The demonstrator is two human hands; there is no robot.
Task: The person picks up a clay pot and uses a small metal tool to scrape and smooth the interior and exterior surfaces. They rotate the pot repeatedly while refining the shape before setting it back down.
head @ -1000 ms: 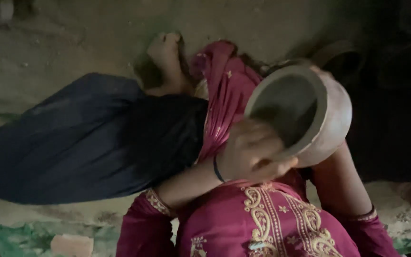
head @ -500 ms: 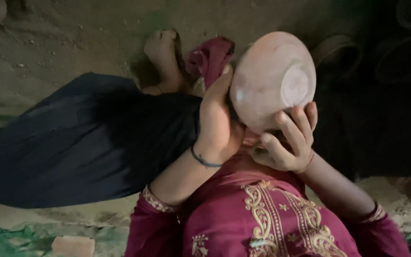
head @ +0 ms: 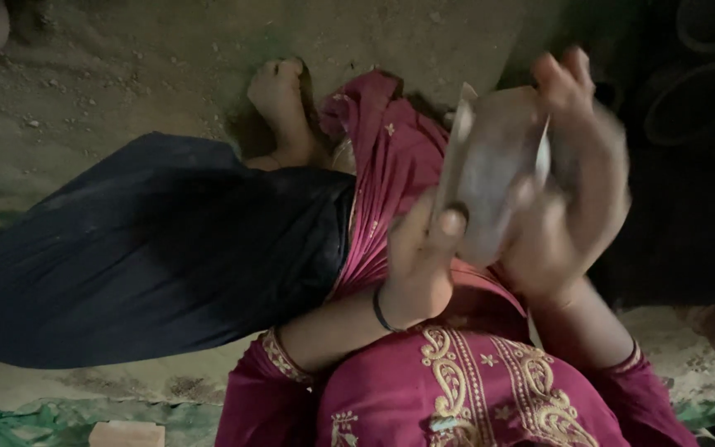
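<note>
Whereas half a second ago its rounded base faced the camera, the clay bowl (head: 490,178) now shows edge-on above the lap, right hand (head: 577,190) cupping it, left hand (head: 419,265) gripping its near rim.

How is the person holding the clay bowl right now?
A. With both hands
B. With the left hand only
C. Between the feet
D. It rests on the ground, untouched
A: the left hand grips the near edge of the clay bowl, and the blurred right hand wraps its far side.
</note>
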